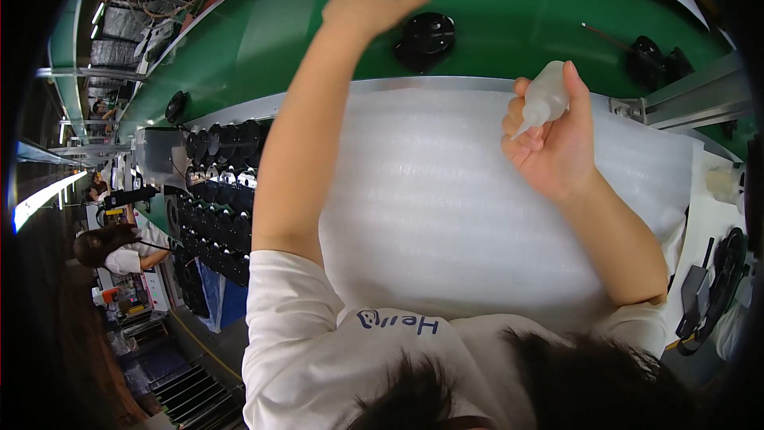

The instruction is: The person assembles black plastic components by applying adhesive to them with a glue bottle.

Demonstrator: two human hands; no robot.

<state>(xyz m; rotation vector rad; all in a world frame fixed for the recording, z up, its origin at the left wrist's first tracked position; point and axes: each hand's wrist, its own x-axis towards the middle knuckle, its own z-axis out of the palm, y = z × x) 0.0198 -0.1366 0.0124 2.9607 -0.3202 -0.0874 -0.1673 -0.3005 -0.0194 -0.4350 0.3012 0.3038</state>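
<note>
Reaching appears under way: the left hand (372,9), thumb wide, finger grip indeterminable, is near the black part (427,38) on the green belt (509,0); the right hand (555,151) holds a squeeze bottle (549,92); any pickup calls for closing fingers.

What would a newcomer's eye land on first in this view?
Probably the translucent bottle, gripped in the right hand, its nozzle angled toward the lower left. Next, the left hand stretched over the green surface, near a round black part. Rows of black parts also stand out, left of the white sheet.
</note>
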